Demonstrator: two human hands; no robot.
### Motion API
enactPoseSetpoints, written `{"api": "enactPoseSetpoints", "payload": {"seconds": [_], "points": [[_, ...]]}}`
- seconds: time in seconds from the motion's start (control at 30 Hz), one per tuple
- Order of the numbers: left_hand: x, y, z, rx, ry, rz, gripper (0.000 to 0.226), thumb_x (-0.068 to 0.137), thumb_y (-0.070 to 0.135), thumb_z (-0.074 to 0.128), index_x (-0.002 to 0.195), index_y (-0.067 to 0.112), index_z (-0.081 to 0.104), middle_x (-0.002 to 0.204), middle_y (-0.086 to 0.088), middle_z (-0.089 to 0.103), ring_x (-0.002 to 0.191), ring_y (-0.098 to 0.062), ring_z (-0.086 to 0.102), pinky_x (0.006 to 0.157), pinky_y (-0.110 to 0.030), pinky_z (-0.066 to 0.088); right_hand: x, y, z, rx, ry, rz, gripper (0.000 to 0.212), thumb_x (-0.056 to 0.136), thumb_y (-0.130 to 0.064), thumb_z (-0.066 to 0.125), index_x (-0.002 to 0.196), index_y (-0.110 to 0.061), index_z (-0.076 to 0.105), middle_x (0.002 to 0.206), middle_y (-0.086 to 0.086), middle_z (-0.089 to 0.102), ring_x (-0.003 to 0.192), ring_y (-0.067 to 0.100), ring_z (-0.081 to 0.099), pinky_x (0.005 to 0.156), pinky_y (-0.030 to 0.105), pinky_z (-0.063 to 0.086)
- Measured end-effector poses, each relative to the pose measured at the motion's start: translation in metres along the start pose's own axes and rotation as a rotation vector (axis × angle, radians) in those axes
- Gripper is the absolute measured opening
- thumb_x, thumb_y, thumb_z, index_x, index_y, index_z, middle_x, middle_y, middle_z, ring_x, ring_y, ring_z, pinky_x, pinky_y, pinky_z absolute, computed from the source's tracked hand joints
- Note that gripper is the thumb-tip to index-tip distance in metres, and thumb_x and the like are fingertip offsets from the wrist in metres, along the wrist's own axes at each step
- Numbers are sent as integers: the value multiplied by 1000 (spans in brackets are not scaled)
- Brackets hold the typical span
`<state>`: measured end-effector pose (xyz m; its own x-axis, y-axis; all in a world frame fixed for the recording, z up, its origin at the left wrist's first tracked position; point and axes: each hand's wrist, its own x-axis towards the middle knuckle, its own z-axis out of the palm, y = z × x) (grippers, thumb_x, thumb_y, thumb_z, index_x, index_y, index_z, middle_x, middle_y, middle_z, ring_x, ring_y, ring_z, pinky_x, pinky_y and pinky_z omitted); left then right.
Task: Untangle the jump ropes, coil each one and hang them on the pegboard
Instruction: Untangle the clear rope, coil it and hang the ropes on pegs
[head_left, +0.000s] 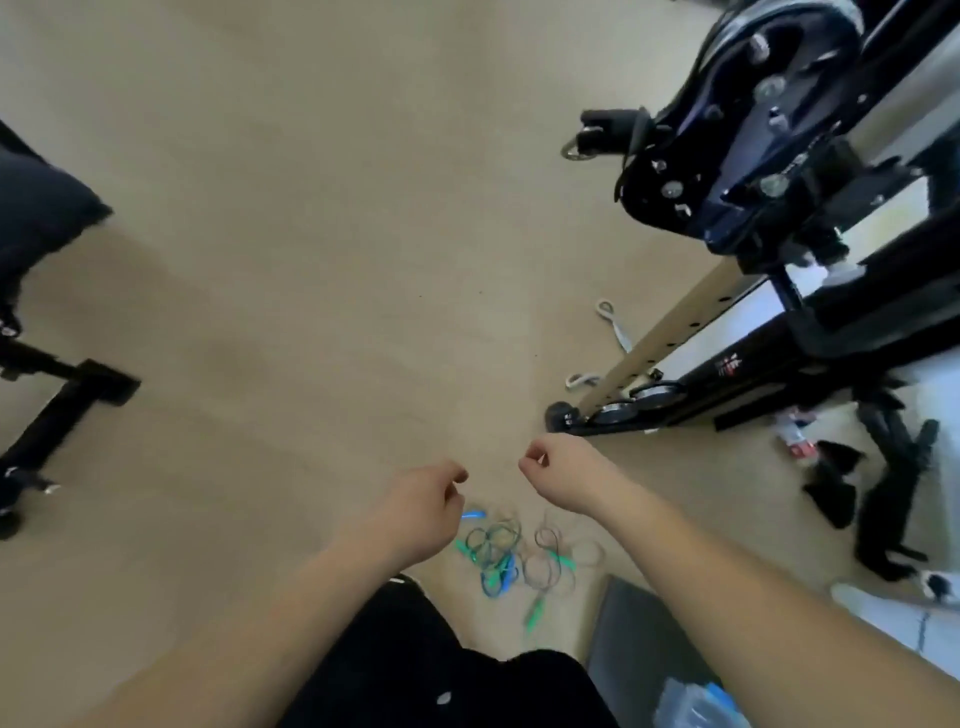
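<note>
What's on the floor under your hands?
A tangle of jump ropes with blue and green handles, on the floor. The left hand may cover its left edge; whether either hand holds a strand is unclear.

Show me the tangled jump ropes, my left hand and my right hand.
jump ropes (497, 576), head view, blue loops in the tangle.
left hand (423, 501), head view, back of the hand.
right hand (563, 478), head view, back of the hand.

Beige floor (311, 260), evenly lit, soft shadows; black gym machine (753, 156) on its far right side, tan drilled upright (670, 338) beside it; white straps (615, 325) near upright; black frame (62, 405) far left; grey mat (639, 639) near right.
</note>
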<state>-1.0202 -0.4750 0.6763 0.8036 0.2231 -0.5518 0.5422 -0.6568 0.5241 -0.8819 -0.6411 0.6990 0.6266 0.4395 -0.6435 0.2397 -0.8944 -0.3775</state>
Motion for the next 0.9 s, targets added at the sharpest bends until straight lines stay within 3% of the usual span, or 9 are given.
{"api": "enactPoseSetpoints", "payload": {"seconds": [0.13,0.23,0.3,0.43,0.57,0.63,0.77,0.9], "points": [[11,19,45,117,-133,78,37,98,27,47,133,28,60,125,4,69,112,-20,64,94,-29,50,-30,59,34,160,44,143,24,98,-35,54,95,-18,70,90,1,66,93,26,66,78,33,51],[27,34,89,152,-236,156,30,95,22,47,119,23,65,115,-3,72,106,-26,66,91,-34,52,-51,102,58,236,91,212,25,98,-36,54,100,-18,72,94,0,66,91,22,61,77,31,47],[39,42,119,214,-312,197,30,96,18,48,120,17,66,120,-7,70,110,-28,65,92,-31,50,-62,127,72,295,137,258,26,96,-38,55,102,-18,71,102,4,71,95,24,64,84,34,52],[61,43,159,330,-429,269,20,100,18,49,117,20,61,109,2,60,100,-16,56,78,-19,34,-62,167,104,400,212,384,26,96,-41,57,93,-18,69,101,6,73,96,28,66,85,38,54],[121,9,197,405,-450,301,33,99,27,51,129,17,62,128,-7,68,117,-29,63,94,-30,48,-7,191,162,527,283,499,31,89,-45,50,77,-19,62,91,8,70,91,31,66,81,37,54],[152,-14,218,450,-469,310,35,98,28,53,131,19,60,130,-7,67,119,-30,63,97,-32,49,32,196,201,621,293,552,31,93,-36,52,69,-17,57,81,8,64,81,29,62,73,32,47],[217,-73,277,510,-503,335,36,96,28,52,131,22,59,126,-8,69,114,-31,64,94,-35,52,114,220,287,721,290,599,25,95,-30,55,87,-9,67,79,8,65,78,27,61,65,31,39],[287,-129,361,567,-551,366,32,97,29,50,126,23,61,121,-7,71,112,-31,66,90,-31,52,190,276,385,870,318,676,27,90,-30,55,80,-9,68,77,10,71,73,31,68,71,41,59]]}}
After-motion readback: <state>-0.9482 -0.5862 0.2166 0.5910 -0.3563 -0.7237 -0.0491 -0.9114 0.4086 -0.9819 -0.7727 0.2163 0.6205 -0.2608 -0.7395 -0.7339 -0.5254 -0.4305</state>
